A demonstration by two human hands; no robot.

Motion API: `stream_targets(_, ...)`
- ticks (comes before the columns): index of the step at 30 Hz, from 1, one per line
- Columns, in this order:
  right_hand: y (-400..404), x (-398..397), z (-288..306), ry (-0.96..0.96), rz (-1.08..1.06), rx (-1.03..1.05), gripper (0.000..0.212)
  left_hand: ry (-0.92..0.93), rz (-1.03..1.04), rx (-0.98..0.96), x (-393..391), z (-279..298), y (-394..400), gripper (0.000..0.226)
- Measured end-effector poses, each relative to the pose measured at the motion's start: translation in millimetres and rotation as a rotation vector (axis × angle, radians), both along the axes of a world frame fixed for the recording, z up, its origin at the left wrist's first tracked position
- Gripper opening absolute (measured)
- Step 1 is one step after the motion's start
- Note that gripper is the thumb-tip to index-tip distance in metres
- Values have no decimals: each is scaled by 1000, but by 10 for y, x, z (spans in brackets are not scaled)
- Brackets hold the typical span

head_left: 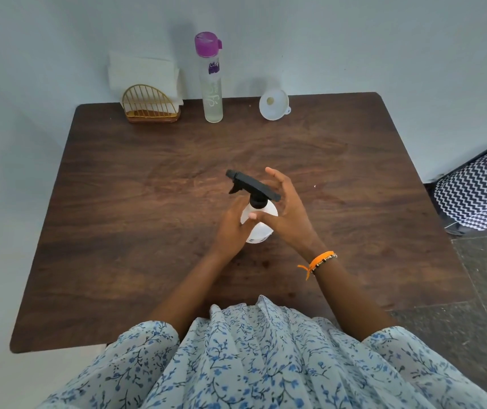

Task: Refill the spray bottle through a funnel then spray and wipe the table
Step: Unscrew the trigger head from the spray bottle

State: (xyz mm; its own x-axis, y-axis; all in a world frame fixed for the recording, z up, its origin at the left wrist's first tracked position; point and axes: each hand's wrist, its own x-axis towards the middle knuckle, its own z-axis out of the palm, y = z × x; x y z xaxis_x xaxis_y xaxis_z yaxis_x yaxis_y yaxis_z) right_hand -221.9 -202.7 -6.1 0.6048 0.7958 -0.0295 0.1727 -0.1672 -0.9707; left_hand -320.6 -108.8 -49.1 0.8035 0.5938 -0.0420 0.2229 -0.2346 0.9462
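Observation:
A white spray bottle (261, 230) with a black trigger head (251, 185) stands upright at the middle of the dark wooden table (148, 202). My left hand (233, 228) grips the bottle's body from the left. My right hand (286, 208) is beside the black head on its right, fingers spread and loosely bent, thumb against the bottle's shoulder. A white funnel (274, 104) lies at the back of the table. A tall clear bottle with a purple cap (211, 81) stands left of the funnel.
A gold wire holder with white paper napkins (148, 93) stands at the table's back left against the wall. A black-and-white zigzag patterned bag (481, 193) sits on the floor to the right of the table.

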Motion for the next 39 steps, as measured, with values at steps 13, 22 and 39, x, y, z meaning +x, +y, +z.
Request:
stream_targets(13, 68, -60, 27, -35, -96, -7, 72, -5, -7, 49, -7, 6, 16, 42)
stream_targets(22, -2, 19, 98, -5, 13, 27, 67, -21, -24, 8, -16, 20, 15, 44)
stream_targets(39, 63, 41, 601, 83, -148, 293, 34, 22, 16, 14, 13, 25, 17, 34)
